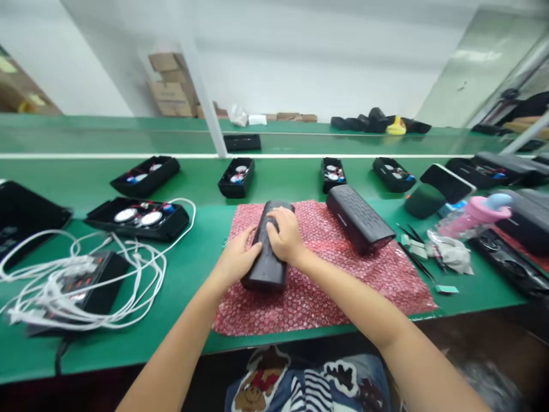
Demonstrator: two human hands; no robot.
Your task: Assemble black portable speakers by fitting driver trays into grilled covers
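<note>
On our far left, a tangle of white cables lies on the green tabletop. Just right of it, our left hand touches the near left of the long black box-shaped casing, thumb lying over its top, other fingers along the left edge. The casing lies lengthwise away from us on the pinkish-red bubble wrap sheet. Our right hand bears on its far top, fingers bent and loosely spread, thumb apart; we cannot tell whether either hand grips or merely rests.

We judge this casing stiff, moderately weighty and rather smooth, its finish likely to scuff; the wrap should cushion it. Its long sides offer us the safest hold, one palm each.

Farther right, a second black casing with a patterned top sits angled on the sheet, apart from both hands.
</note>
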